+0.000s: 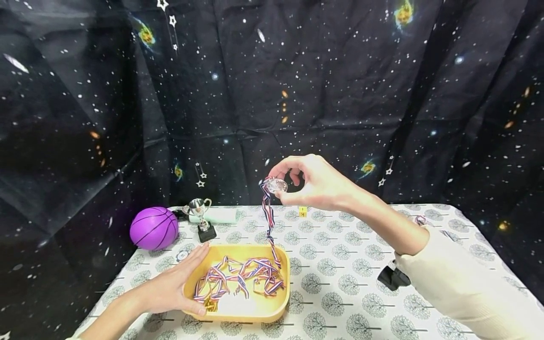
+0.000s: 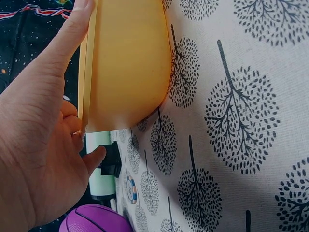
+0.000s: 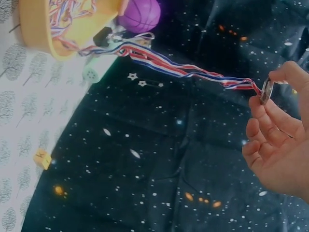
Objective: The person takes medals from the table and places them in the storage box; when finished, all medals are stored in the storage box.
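Note:
My right hand (image 1: 316,184) is raised above the table and pinches a silver medal (image 1: 277,185) by its edge between thumb and fingers. From the medal a red, white and blue ribbon (image 1: 268,215) hangs down into a yellow tub (image 1: 238,317). Several more striped ribbons (image 1: 242,274) lie tangled inside the tub, with a gold medal (image 1: 210,306) at its near left corner. My left hand (image 1: 170,283) holds the tub's left end, thumb over the near rim and fingers toward the far corner. In the left wrist view the tub's outer wall (image 2: 130,58) shows beside this hand.
A purple basketball (image 1: 154,228) and a silver trophy cup (image 1: 199,212) on a black base stand at the back left, before a pale green roll (image 1: 223,215). A yellow letter cube (image 1: 302,211) sits at the back edge. Near the right sleeve lies a black object (image 1: 393,277).

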`<state>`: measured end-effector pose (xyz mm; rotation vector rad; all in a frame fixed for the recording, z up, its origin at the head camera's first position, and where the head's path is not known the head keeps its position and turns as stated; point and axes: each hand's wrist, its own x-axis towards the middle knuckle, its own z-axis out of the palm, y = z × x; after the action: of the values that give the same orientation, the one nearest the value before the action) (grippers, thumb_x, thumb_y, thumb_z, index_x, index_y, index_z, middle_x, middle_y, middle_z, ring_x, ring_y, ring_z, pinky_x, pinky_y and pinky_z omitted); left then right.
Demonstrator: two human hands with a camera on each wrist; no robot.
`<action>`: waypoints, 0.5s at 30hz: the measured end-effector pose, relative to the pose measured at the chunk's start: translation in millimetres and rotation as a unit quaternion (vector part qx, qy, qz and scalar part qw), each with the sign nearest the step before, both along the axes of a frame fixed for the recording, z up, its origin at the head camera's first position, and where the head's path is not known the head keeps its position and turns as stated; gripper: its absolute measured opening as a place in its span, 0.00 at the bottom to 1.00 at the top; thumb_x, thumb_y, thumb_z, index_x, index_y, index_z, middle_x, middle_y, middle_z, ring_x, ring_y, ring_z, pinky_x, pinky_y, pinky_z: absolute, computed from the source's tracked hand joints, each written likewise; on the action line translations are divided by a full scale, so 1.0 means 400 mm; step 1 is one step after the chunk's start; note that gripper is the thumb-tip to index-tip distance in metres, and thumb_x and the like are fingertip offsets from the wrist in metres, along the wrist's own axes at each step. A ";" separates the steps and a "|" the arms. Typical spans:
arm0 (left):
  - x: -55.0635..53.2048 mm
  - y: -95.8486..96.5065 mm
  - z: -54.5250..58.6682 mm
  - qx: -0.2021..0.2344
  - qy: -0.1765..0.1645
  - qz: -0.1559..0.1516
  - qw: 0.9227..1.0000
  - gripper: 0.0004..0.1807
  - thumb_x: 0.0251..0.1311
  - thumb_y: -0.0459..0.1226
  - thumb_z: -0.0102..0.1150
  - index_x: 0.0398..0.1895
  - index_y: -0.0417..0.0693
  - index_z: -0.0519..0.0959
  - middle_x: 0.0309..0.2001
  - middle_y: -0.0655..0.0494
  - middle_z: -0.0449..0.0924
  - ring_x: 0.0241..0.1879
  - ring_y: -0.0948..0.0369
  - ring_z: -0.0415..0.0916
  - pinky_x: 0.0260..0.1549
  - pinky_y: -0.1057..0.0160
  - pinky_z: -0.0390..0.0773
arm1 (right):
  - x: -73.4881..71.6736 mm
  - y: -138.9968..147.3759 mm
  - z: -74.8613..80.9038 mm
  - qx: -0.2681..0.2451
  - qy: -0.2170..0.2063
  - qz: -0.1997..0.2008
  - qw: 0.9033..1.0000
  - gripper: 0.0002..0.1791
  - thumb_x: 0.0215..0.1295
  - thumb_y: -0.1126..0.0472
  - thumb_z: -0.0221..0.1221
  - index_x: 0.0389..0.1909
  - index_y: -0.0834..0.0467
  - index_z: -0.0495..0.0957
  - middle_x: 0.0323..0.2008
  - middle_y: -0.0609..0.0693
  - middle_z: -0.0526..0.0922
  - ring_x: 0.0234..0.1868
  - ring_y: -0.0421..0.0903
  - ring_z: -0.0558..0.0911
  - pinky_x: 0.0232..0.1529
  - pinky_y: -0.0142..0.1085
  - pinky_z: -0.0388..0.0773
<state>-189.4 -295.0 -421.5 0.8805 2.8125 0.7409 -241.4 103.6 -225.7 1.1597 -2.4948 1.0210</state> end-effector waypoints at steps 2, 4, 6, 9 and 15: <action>0.000 0.000 -0.001 -0.001 0.002 0.000 1.000 0.77 0.42 0.68 0.79 0.86 0.40 0.48 0.86 0.40 0.40 0.82 0.37 0.44 0.70 0.30 0.55 | -0.005 -0.002 -0.016 0.003 -0.002 0.001 1.000 0.20 0.55 0.61 0.72 0.51 0.52 0.88 0.38 0.41 0.86 0.37 0.47 0.78 0.39 0.41 0.77; 0.000 0.000 -0.002 -0.002 0.006 -0.002 1.000 0.77 0.42 0.68 0.79 0.86 0.40 0.48 0.85 0.40 0.41 0.82 0.36 0.44 0.70 0.30 0.55 | -0.010 -0.008 -0.037 0.010 0.001 0.002 1.000 0.20 0.54 0.61 0.71 0.50 0.52 0.89 0.38 0.41 0.86 0.36 0.47 0.78 0.38 0.41 0.77; 0.001 0.000 -0.002 0.000 0.008 -0.002 1.000 0.77 0.42 0.67 0.80 0.86 0.40 0.48 0.86 0.40 0.41 0.81 0.36 0.44 0.70 0.30 0.55 | -0.013 -0.016 -0.063 0.018 -0.004 0.001 1.000 0.19 0.54 0.60 0.71 0.50 0.52 0.89 0.37 0.42 0.85 0.34 0.46 0.78 0.36 0.40 0.76; 0.001 0.000 0.000 0.001 0.010 -0.004 1.000 0.77 0.41 0.67 0.81 0.86 0.40 0.48 0.86 0.40 0.40 0.81 0.35 0.44 0.70 0.30 0.55 | -0.012 -0.034 -0.112 0.036 -0.017 -0.009 0.999 0.18 0.56 0.57 0.73 0.50 0.51 0.89 0.38 0.42 0.84 0.32 0.44 0.77 0.33 0.38 0.75; -0.001 0.002 0.000 0.002 0.010 -0.007 1.000 0.77 0.42 0.66 0.81 0.87 0.40 0.48 0.86 0.41 0.40 0.81 0.36 0.44 0.70 0.31 0.55 | 0.006 -0.091 -0.230 0.095 -0.074 -0.036 0.992 0.18 0.57 0.53 0.78 0.49 0.49 0.88 0.38 0.38 0.85 0.30 0.40 0.76 0.28 0.34 0.74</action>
<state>-190.0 -294.3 -421.5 0.9124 2.8199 0.7413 -238.9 67.3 -317.5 1.0704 -2.7808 0.8983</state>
